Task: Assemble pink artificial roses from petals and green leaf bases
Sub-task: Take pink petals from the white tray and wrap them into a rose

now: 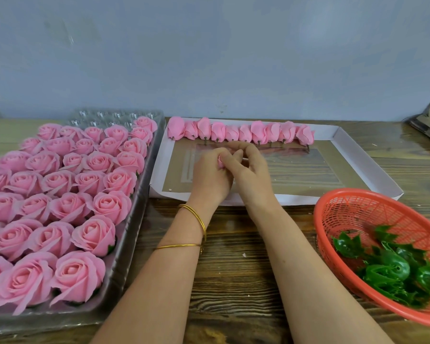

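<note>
Presumably light, soft and easily crushed, the small pink petal bud [221, 162] is held over the white cardboard tray [343, 135], enclosed by the curled left grip [210, 171] and pinched by the right grip [252, 170], best taken at its base.

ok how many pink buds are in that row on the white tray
10 buds, side by side along the far edge of the white tray; they overlap, so one may be hidden. One more bud is gripped in the left hand.
</note>
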Available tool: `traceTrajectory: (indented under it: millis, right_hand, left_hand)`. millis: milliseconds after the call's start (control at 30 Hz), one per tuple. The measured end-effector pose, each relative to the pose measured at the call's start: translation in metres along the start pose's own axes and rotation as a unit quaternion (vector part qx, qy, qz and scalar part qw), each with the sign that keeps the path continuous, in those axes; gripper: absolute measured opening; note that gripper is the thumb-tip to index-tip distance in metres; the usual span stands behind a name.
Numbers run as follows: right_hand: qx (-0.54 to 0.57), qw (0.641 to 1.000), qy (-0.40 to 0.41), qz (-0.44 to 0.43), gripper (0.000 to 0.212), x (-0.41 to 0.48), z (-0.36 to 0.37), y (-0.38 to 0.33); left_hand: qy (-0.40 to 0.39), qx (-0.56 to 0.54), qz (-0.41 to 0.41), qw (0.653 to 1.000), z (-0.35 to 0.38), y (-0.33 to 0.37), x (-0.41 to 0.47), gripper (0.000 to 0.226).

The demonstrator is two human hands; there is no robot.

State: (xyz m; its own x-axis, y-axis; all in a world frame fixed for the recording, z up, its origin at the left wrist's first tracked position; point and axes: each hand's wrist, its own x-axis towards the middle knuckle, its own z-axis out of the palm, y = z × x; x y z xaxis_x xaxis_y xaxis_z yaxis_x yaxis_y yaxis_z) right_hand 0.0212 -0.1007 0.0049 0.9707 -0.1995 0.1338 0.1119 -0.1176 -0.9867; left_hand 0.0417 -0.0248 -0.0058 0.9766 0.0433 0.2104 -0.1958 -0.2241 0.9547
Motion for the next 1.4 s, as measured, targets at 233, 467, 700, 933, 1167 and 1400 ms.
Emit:
traceTrajectory:
  millis: [233, 467, 700, 933, 1167, 1400]
  right_hand:
    - [0.008, 1.000, -0.003, -0.014, 0.023, 0.000, 0.002, -0.002]
    - [0.019, 1.000, -0.016, -0.014, 0.025, 0.000, -0.001, -0.003]
    - [-0.006, 1.000, -0.010, -0.012, 0.023, 0.001, 0.001, -0.002]
    - [0.012, 0.999, 0.023, -0.035, 0.016, -0.001, 0.001, -0.011]
    - [0.041, 0.981, 0.137, -0.131, 0.016, -0.004, -0.012, -0.042]
    - [-0.031, 0.970, 0.171, -0.170, 0.022, -0.013, -0.058, -0.091]
  left_hand:
    - [-0.006, 0.041, 0.015, 0.999, -0.002, 0.003, -0.001, 0.039]
    - [-0.010, 0.061, 0.025, 0.998, -0.003, 0.002, -0.001, 0.033]
    - [-0.015, 0.038, -0.001, 0.999, -0.004, 0.004, -0.001, 0.035]
    - [-0.021, -0.014, -0.036, 0.999, -0.006, 0.002, 0.003, 0.035]
    - [-0.002, -0.033, -0.029, 0.999, -0.005, 0.002, 0.002, 0.049]
    - [0.006, -0.002, -0.033, 0.999, -0.007, -0.001, 0.004, 0.043]
